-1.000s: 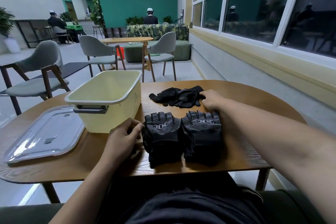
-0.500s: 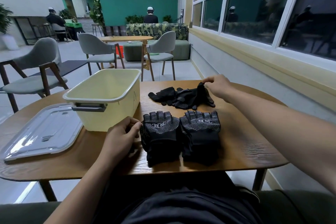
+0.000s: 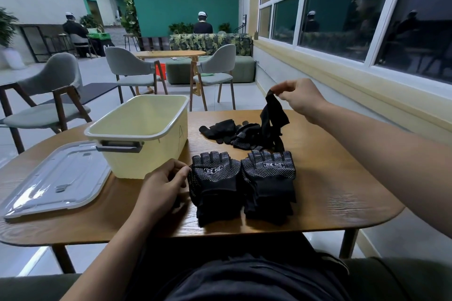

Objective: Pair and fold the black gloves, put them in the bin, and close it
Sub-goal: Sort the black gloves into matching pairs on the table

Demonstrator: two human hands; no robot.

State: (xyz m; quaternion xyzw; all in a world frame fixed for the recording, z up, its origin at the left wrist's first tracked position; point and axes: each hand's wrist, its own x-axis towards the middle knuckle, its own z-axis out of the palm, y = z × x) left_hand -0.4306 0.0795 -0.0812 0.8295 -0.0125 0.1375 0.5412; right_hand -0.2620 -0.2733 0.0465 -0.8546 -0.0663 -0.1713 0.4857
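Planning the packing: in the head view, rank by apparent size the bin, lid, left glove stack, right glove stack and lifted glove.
1. bin and lid: alike; the flat lid is foreshortened.
2. left glove stack and right glove stack: alike.
3. lifted glove, farther away.

A cafe-like lounge: wooden tables [image 3: 171, 53], grey chairs [image 3: 215, 66], leafy sofa [image 3: 210, 43].

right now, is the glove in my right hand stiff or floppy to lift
Probably floppy: the glove droops in folds from the right hand's pinch. Likely light: fingertips alone hold it. Its tail seems to touch the pile, so it may drag.
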